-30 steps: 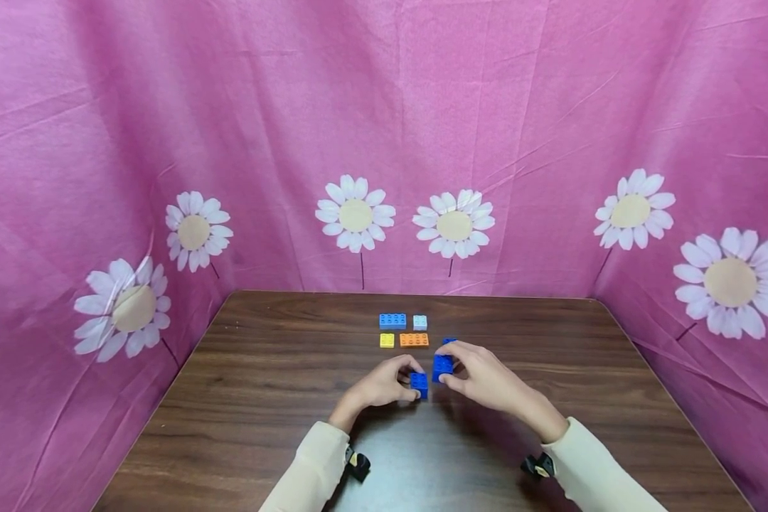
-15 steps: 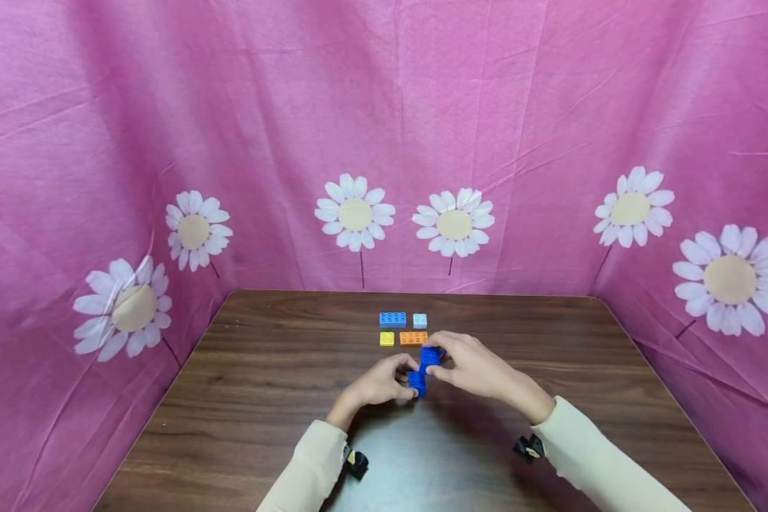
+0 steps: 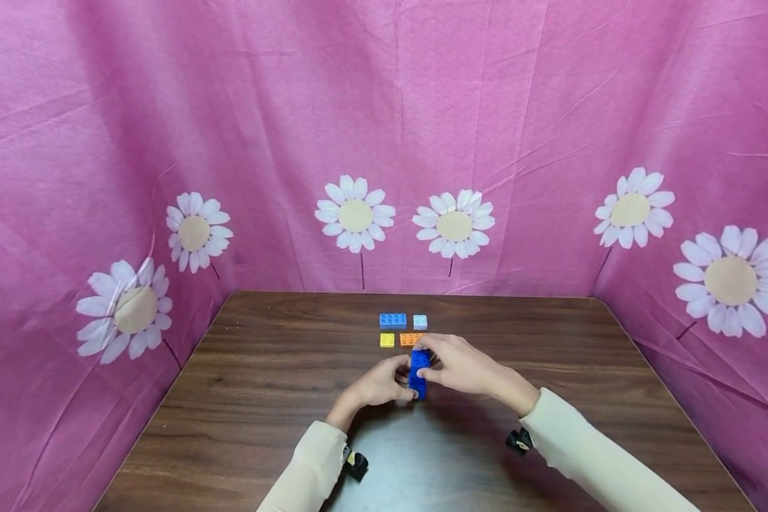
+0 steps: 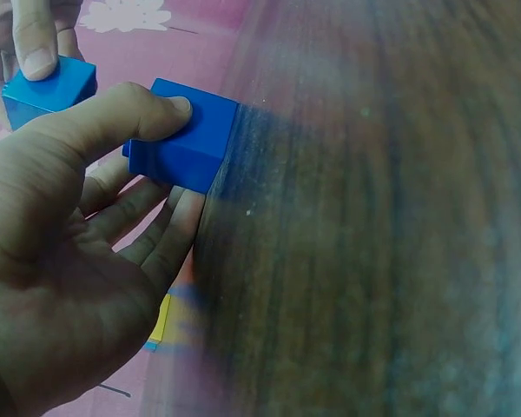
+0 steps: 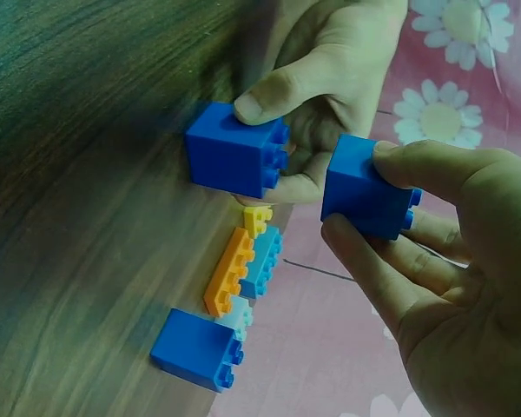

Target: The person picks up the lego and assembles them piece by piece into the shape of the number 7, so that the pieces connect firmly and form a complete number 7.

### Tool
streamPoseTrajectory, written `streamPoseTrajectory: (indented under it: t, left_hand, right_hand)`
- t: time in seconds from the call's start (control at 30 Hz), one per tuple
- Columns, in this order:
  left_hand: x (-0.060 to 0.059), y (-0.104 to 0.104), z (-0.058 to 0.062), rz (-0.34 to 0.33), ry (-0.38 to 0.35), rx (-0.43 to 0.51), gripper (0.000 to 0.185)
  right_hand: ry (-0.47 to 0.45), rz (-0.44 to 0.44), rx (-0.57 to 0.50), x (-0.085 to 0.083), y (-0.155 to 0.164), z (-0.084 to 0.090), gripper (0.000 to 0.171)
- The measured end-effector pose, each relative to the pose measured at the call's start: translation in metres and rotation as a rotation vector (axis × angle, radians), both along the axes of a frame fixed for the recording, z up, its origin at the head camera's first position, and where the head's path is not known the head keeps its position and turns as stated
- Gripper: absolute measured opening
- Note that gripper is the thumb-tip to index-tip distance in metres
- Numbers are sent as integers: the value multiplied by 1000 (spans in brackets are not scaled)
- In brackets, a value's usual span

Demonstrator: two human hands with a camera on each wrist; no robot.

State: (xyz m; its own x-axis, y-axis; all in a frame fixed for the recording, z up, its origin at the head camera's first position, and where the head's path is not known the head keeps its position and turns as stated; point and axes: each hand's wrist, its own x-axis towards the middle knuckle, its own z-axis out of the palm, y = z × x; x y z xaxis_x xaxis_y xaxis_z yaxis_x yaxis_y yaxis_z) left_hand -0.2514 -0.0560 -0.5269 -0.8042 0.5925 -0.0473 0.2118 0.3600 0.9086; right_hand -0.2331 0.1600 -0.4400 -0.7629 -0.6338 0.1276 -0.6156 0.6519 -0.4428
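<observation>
Leftmost, my left hand (image 3: 379, 385) pinches a blue brick (image 5: 235, 162) between thumb and fingers, its base on the table (image 3: 262, 398). Just right, my right hand (image 3: 462, 367) grips a second blue brick (image 5: 365, 197), raised just above the first, not touching. Behind lie yellow (image 3: 387, 340), orange (image 3: 410, 338) and light-blue bricks (image 3: 392, 320).

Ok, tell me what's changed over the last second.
The right hand carried its dark blue block leftward, to just above the dark blue block that the left hand holds on the table. Both grips, the left hand and the loose bricks behind stayed put.
</observation>
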Motion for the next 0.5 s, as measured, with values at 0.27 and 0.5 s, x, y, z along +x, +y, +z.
streamPoseTrajectory:
  t: [0.27,0.5]
  left_hand:
    - [-1,0,-1,-6,11,-8,40]
    - [0,1,-1,-5,2,-5,39]
  right_hand:
    - [-31,-6,11,-3,-2,-8,31]
    - [-36,-2,13,-4,-3,-14,33]
